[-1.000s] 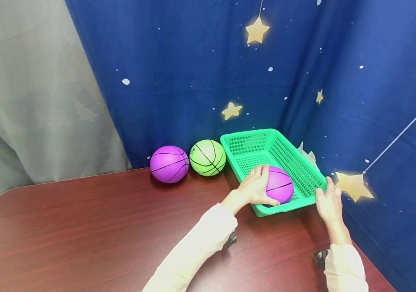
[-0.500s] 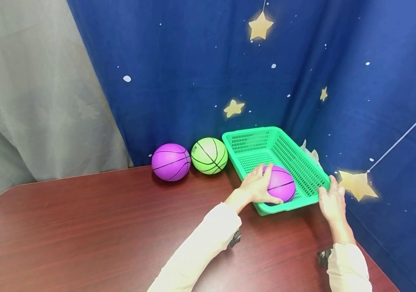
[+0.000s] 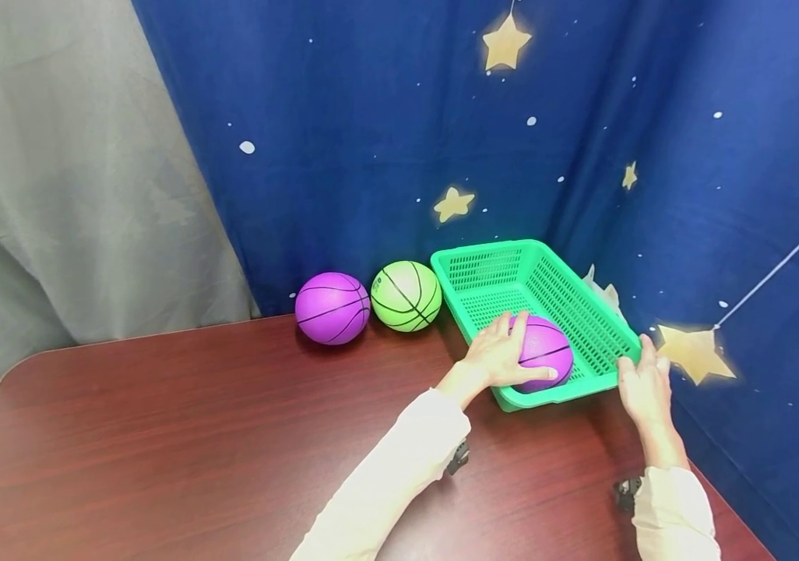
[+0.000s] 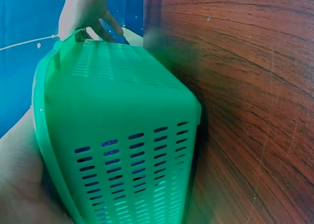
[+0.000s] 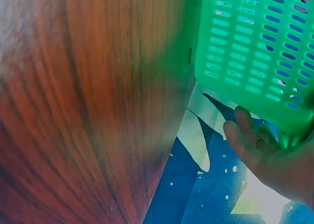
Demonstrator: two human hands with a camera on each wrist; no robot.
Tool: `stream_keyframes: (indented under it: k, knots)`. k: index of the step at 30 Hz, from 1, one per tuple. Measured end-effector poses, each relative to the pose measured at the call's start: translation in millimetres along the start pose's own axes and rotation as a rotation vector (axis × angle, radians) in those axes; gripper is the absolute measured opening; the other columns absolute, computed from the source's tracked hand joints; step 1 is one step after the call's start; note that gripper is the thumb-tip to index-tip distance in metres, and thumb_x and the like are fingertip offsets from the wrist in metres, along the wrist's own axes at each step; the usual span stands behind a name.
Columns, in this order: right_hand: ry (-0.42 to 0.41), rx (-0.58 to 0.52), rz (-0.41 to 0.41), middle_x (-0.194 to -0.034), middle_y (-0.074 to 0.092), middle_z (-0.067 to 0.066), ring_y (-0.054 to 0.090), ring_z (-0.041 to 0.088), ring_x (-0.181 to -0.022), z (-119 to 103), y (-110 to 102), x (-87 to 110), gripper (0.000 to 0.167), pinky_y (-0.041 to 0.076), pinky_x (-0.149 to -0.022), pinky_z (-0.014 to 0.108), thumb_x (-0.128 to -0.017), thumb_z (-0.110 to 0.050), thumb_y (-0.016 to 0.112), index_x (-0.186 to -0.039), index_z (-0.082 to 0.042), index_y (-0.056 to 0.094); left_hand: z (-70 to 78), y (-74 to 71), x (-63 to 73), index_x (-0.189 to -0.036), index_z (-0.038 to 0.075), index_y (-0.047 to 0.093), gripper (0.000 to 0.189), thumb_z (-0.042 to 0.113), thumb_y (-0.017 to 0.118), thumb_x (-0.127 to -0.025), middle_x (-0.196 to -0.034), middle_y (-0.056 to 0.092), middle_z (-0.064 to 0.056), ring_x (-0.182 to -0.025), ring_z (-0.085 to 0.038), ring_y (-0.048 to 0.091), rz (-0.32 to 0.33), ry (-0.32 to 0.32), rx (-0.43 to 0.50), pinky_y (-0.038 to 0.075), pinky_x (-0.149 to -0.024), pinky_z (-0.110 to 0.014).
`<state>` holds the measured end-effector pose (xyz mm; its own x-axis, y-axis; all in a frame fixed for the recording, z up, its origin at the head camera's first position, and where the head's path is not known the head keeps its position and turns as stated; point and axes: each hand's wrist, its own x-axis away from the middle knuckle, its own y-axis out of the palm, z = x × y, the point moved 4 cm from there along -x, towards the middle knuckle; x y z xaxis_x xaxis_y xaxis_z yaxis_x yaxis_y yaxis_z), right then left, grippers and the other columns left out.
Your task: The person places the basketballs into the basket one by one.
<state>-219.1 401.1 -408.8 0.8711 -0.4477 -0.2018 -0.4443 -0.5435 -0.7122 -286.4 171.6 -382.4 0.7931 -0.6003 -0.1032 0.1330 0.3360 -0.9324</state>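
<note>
A purple basketball (image 3: 547, 354) sits in the near end of a green slotted basket (image 3: 568, 389). My left hand (image 3: 498, 358) holds the ball from its left side, fingers over the top and thumb across the near side. In the left wrist view, part of the left hand (image 4: 19, 170) shows at the basket's rim; the ball is seen only through the slots. My right hand (image 3: 645, 386) grips the rim at the near right corner. Its fingers bend around the outside of that corner (image 5: 255, 140) in the right wrist view.
A second purple basketball (image 3: 332, 308) and a light green basketball (image 3: 406, 296) rest side by side at the table's back edge, left of the basket. Blue star-patterned curtain (image 3: 371, 117) hangs behind and to the right of the brown table (image 3: 196, 436); a grey curtain (image 3: 77, 171) hangs at left.
My left thumb has slid up and farther across the ball's near side. The ball and basket keep their places relative to each other; the head view has shifted slightly.
</note>
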Motion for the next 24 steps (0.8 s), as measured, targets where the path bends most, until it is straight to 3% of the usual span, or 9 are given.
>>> stream_keyframes:
  k: [18,22,24]
  knots:
    - [0.004,0.0,0.02,-0.133,0.021,0.037,0.03,0.054,-0.114,-2.8,-7.8,-3.2,0.059,0.023,-0.092,0.062,-0.095,-0.022,0.03,-0.148,-0.002,0.013,8.4,-6.8,-3.1,-0.148,0.015,0.016,0.1,0.069,0.057,-0.075,-0.147,0.028,-0.011,-0.134,-0.025,0.028,0.018,-0.009,-0.026,0.03,-0.104,-0.038]
    - [-0.005,0.006,0.009,-0.131,0.023,0.037,0.032,0.054,-0.111,-1.8,-3.9,0.0,0.059,0.024,-0.09,0.062,-0.095,-0.022,0.031,-0.147,-0.001,0.014,6.0,-5.2,0.1,-0.15,0.013,0.011,0.105,0.068,0.059,-0.074,-0.15,0.022,-0.012,-0.137,-0.025,0.021,0.007,-0.012,-0.011,0.026,-0.106,-0.035]
    - [-0.005,0.015,0.004,-0.13,0.023,0.038,0.033,0.054,-0.11,0.7,-3.2,3.2,0.059,0.025,-0.089,0.062,-0.095,-0.022,0.031,-0.147,-0.001,0.014,5.4,-3.5,2.8,-0.15,0.01,0.008,0.106,0.068,0.057,-0.075,-0.152,0.017,-0.013,-0.139,-0.025,0.015,0.0,0.019,-0.006,0.02,-0.109,-0.034]
